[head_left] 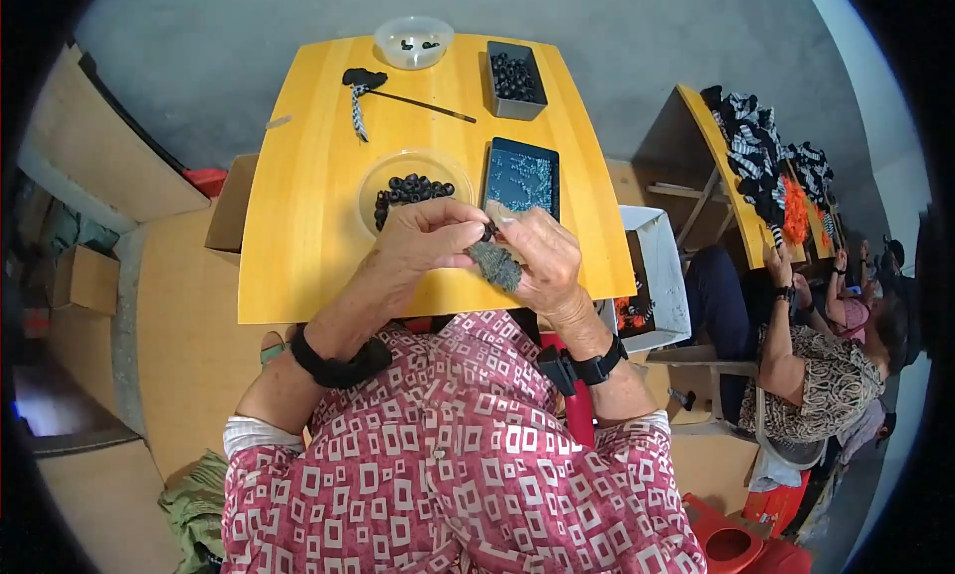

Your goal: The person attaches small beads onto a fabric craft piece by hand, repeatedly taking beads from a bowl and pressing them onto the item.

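Note:
Both hands meet over the near edge of the yellow table. My right hand (545,260) is closed on a dark grey, rough, cloth-like piece (495,267), which hangs below the fingers. My left hand (430,233) is closed in a pinch beside it. A small black bit (488,233) shows between the fingertips of both hands; its kind is hard to make out. Just beyond the left hand stands a clear round bowl (366,181) with black ring-like beads (410,190). A dark tray (489,166) with many small pale bits lies beyond the right hand.
On the yellow table (298,226) are a grey bin of black beads (513,74), a clear bowl (414,29) and a stick with black and striped cloth (418,103). A white bin (661,276) stands at the right. Another person (821,390) works at a side table.

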`<action>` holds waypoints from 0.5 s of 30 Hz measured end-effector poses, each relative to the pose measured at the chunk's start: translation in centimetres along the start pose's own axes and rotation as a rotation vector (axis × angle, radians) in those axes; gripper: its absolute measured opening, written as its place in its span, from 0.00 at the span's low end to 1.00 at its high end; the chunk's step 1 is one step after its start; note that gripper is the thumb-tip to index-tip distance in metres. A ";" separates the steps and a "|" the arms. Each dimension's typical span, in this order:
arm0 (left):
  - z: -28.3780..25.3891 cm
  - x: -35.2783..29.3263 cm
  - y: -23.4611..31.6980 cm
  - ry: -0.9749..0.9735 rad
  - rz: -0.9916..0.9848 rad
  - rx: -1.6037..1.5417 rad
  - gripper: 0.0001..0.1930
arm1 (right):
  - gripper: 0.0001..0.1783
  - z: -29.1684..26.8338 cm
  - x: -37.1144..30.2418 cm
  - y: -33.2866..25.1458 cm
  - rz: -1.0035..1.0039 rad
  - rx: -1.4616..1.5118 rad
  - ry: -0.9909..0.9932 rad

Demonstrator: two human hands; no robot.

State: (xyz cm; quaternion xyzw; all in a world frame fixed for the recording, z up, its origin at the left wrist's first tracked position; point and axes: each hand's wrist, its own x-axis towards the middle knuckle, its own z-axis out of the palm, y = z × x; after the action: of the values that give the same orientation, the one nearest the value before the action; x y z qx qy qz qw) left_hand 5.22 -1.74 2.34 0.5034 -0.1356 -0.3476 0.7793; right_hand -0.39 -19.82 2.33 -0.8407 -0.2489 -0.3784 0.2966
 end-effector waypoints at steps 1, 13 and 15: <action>-0.2 0.1 -0.2 -0.015 0.005 -0.004 0.10 | 0.22 0.0 0.0 0.2 -0.029 -0.010 -0.012; 0.9 -1.1 0.0 0.084 -0.050 0.014 0.10 | 0.11 -0.4 -0.7 -0.9 0.228 0.235 -0.034; 1.2 -0.7 -0.1 0.093 -0.035 0.034 0.10 | 0.09 -0.7 -0.5 -1.2 0.232 0.241 -0.001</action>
State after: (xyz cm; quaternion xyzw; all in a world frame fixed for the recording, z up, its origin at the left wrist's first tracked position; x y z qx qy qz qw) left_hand 3.96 -2.16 2.88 0.5343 -0.0965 -0.3351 0.7700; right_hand -1.75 -19.56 2.66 -0.8225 -0.1940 -0.3085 0.4366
